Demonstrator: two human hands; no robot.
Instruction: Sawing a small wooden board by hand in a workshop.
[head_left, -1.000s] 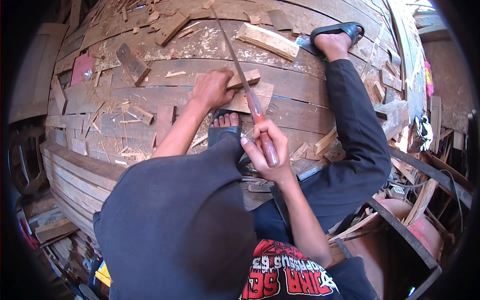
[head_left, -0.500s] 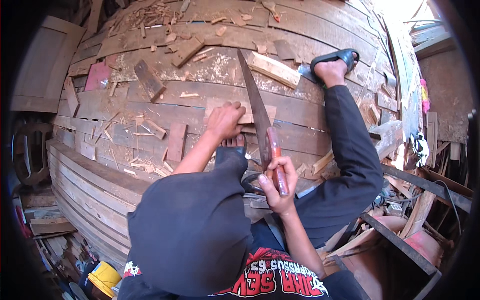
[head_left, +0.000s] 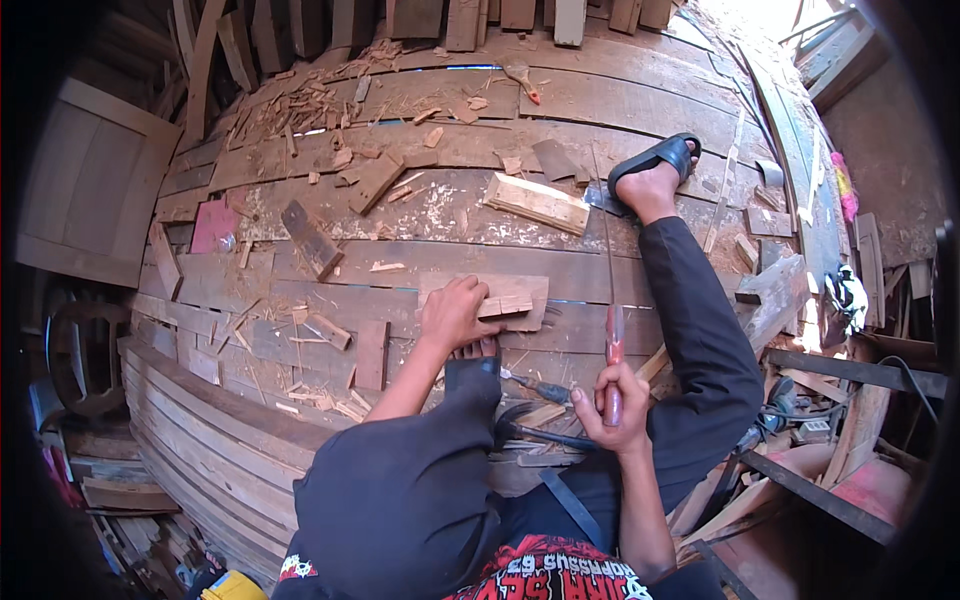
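Note:
My left hand (head_left: 455,315) is closed on the end of a small wooden block (head_left: 508,303), pressing it down on a thin flat board (head_left: 536,287) on the floor. The toes of my left foot (head_left: 474,348) are just below that hand. Off to the right, my right hand (head_left: 618,408) grips a handsaw (head_left: 614,335) by its reddish, see-through handle. The saw's blade shows almost edge-on, pointing away from me and apart from the block. Between my legs lie a dark-handled tool like a chisel (head_left: 540,388) and what looks like a claw hammer (head_left: 545,436).
Wood chips and offcuts litter the plank floor (head_left: 400,255). A pale timber block (head_left: 537,203) and a brush (head_left: 520,78) lie farther off. Stacked boards (head_left: 215,440) run along the left. A metal frame (head_left: 860,372) and scrap wood crowd the right.
The saw has moved right, away from the block, and its blade has turned edge-on. My left hand remains at the block, whose free end now shows. The view has shifted, revealing timber at the back.

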